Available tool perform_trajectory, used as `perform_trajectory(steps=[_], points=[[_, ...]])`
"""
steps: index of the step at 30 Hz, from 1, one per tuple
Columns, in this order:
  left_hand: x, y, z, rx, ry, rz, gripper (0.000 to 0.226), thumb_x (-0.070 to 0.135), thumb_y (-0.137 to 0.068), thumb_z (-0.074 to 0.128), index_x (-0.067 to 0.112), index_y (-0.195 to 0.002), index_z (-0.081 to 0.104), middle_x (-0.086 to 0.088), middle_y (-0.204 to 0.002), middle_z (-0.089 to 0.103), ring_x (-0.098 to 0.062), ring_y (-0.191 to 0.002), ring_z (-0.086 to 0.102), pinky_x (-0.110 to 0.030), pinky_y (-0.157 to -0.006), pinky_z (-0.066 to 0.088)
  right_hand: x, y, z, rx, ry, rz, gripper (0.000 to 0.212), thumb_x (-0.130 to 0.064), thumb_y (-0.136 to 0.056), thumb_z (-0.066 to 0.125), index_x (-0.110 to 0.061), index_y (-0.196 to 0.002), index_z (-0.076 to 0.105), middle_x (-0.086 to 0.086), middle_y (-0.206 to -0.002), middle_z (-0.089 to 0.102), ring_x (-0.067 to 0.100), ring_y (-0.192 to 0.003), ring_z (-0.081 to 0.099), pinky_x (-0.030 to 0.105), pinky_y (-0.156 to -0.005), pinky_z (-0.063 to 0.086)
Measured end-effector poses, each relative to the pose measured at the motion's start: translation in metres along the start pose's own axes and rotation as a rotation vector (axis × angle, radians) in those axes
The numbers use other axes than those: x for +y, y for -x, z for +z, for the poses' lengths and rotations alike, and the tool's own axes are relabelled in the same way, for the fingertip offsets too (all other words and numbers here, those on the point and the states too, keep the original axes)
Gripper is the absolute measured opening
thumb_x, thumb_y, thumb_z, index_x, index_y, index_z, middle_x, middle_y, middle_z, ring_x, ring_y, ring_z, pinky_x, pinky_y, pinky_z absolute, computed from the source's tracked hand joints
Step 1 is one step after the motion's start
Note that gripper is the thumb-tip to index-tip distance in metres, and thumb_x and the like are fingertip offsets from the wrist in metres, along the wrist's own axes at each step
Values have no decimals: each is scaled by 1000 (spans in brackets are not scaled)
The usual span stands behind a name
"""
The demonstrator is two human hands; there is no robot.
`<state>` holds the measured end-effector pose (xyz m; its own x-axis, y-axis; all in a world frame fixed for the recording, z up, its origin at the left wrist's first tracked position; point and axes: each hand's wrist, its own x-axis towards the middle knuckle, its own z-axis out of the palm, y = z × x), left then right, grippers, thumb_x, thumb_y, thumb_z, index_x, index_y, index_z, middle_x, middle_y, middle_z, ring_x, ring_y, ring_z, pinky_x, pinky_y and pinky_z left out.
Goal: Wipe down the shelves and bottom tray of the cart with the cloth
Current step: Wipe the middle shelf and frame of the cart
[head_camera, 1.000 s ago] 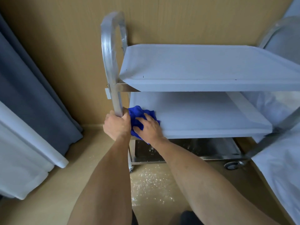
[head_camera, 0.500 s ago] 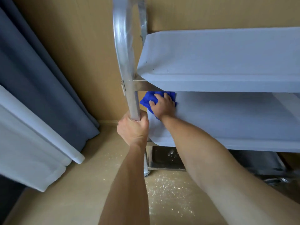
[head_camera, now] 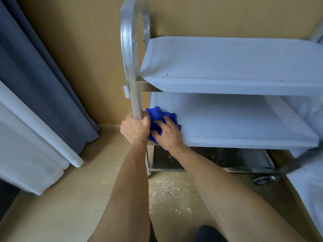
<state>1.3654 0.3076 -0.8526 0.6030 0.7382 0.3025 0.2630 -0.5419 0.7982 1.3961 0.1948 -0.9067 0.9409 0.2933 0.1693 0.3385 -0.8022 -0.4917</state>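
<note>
Gripping the cart's metal upright (head_camera: 135,102) with my left hand (head_camera: 135,129), fingers wrapped tight around the tube just beside the middle shelf's left front corner; my right hand (head_camera: 167,132) lies flat on the blue cloth (head_camera: 158,115), fingers spread apart and pressing it down onto the middle shelf (head_camera: 236,123), not closed around it; the cloth sits bunched at that left front corner, its lower fold hanging over the shelf's front edge, touching my left hand; to the right the shelf runs bare all the way to its far edge; the top shelf (head_camera: 227,65) overhangs it, leaving a low gap above my knuckles; below, the bottom tray (head_camera: 218,158) is dark and speckled; pale specks lie on the floor (head_camera: 171,187) in front of it; a grey curtain (head_camera: 40,70) hangs well off to the left.
</note>
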Motion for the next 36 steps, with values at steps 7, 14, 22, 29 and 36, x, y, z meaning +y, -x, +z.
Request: perform_trajectory(steps=[7, 14, 22, 29, 36], points=[[2, -2, -5, -27, -17, 6, 31, 46, -69, 44, 17, -58, 44, 3, -50, 42, -30, -56, 51, -30, -57, 37, -8, -1, 8, 29, 63, 37, 44, -56, -90, 51, -33, -127, 56, 6, -138, 51, 28, -129, 48, 48, -105, 43], [-4, -9, 9, 43, 6, 31, 32, 46, -64, 41, 15, -55, 37, -1, -49, 36, -31, -53, 43, -29, -54, 32, -13, -81, 25, -15, -7, 98, 42, -52, -93, 46, -29, -127, 56, 7, -134, 45, 28, -129, 40, 44, -108, 34], [-3, -7, 13, 106, -38, 9, 32, 42, -64, 42, 12, -56, 40, -3, -48, 31, -31, -54, 40, -29, -55, 27, -6, -96, 26, 61, -38, 134, 35, -38, -94, 47, -23, -121, 63, 9, -127, 52, 28, -123, 46, 40, -102, 38], [2, 1, 11, 117, -63, 32, 30, 36, -69, 45, 6, -61, 47, -12, -56, 44, -33, -55, 41, -32, -58, 30, 125, -36, -65, 230, 150, 435, 39, -40, -96, 48, -27, -132, 58, 8, -137, 49, 29, -129, 45, 41, -103, 35], [7, 9, 1, 34, -11, 6, 27, 30, -75, 54, 8, -61, 48, -2, -52, 39, -29, -53, 42, -29, -58, 29, 211, 30, -118, 472, 217, 781, 49, -41, -95, 36, -14, -130, 59, 25, -139, 45, 42, -128, 43, 51, -107, 34]])
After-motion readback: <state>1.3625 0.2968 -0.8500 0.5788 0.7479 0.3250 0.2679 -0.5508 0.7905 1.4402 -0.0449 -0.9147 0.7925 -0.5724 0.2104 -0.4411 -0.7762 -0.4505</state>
